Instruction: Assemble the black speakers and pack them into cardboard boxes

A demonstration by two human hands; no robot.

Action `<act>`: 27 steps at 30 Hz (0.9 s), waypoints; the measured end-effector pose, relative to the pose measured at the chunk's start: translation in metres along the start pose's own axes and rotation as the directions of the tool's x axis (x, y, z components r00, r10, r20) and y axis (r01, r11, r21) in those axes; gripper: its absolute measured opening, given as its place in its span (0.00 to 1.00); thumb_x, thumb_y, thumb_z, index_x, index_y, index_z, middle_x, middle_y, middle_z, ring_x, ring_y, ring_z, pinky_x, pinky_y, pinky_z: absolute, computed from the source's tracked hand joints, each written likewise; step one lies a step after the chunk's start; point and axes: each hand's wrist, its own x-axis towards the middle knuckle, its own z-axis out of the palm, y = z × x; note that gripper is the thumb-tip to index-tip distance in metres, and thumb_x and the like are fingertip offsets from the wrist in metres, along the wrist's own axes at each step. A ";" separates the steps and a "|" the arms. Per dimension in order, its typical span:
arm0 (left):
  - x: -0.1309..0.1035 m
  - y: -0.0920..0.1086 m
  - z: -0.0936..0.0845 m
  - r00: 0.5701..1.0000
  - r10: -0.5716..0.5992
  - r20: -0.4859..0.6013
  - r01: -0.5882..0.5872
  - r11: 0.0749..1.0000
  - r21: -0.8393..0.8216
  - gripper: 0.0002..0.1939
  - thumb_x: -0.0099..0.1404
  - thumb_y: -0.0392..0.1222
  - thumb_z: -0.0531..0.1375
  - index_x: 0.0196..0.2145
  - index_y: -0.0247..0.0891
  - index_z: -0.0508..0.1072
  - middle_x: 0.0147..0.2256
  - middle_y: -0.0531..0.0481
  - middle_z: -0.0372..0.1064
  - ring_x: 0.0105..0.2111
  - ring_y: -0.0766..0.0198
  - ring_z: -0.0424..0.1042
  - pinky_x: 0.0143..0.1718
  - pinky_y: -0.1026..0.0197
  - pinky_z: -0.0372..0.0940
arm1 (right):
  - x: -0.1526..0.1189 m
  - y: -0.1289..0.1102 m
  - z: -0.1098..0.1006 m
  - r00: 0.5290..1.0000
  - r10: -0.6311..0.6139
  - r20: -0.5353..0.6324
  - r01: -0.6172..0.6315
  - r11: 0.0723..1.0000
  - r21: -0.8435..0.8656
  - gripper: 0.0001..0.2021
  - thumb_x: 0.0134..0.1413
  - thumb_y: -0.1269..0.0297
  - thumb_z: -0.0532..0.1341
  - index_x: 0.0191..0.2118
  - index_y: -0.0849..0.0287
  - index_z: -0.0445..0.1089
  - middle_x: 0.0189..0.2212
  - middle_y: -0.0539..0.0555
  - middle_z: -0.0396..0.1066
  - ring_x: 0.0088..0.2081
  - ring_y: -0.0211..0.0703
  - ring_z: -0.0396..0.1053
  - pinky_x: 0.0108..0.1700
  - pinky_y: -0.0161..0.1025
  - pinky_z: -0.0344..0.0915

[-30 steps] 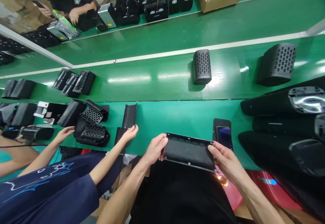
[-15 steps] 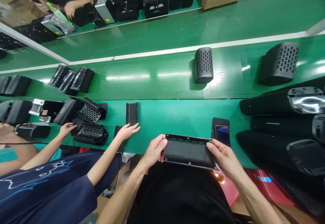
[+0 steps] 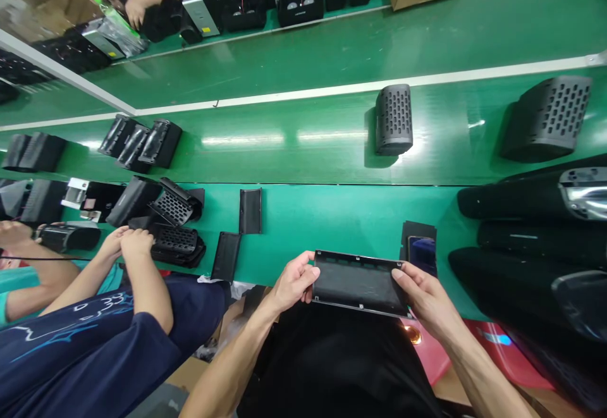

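Note:
A black rectangular panel (image 3: 361, 284) with small tabs along its long edges is held level in front of my body. My left hand (image 3: 294, 284) grips its left end, thumb on top. At the right end my right hand (image 3: 423, 288) holds it with the thumb over the corner. Just behind that hand, a phone (image 3: 422, 253) lies on a dark flat piece (image 3: 419, 229). To the left, two more black panels (image 3: 250, 211) (image 3: 226, 256) rest on the green table (image 3: 303, 215).
A co-worker's hands (image 3: 127, 244) are at perforated black housings (image 3: 175, 241) on the left. Large black casings (image 3: 526, 234) crowd the right. Two perforated speakers (image 3: 395, 119) (image 3: 550, 117) stand on the green strip (image 3: 284, 152) beyond the table.
The co-worker's nearer hand has moved left from beside the panels to the other hand, uncovering the lower panel. The view has shifted slightly; my hands still hold the same panel.

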 end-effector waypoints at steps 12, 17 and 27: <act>0.002 -0.006 -0.002 0.999 0.027 0.028 -0.028 0.999 0.040 0.27 0.70 0.66 0.60 0.48 0.38 0.66 0.20 0.62 0.63 0.14 0.72 0.61 0.16 0.71 0.55 | -0.002 -0.004 0.001 1.000 -0.029 -0.005 0.029 0.998 0.059 0.23 0.43 0.48 0.80 0.38 0.56 0.75 0.27 0.49 0.78 0.25 0.39 0.72 0.29 0.33 0.69; -0.001 -0.006 -0.003 0.998 0.044 0.037 -0.046 0.997 0.057 0.28 0.71 0.65 0.59 0.51 0.37 0.66 0.23 0.61 0.62 0.16 0.72 0.60 0.19 0.70 0.56 | -0.003 -0.004 0.001 0.999 -0.028 -0.041 0.032 0.994 0.100 0.24 0.41 0.48 0.81 0.39 0.55 0.75 0.27 0.48 0.77 0.25 0.38 0.71 0.30 0.33 0.68; -0.004 -0.012 -0.006 0.993 0.113 0.029 -0.117 0.983 0.143 0.29 0.72 0.64 0.59 0.58 0.38 0.64 0.25 0.61 0.57 0.21 0.71 0.62 0.25 0.66 0.58 | 0.003 0.009 -0.013 0.992 -0.106 -0.071 0.111 0.992 0.057 0.24 0.44 0.48 0.80 0.43 0.54 0.76 0.31 0.48 0.78 0.31 0.39 0.72 0.38 0.34 0.71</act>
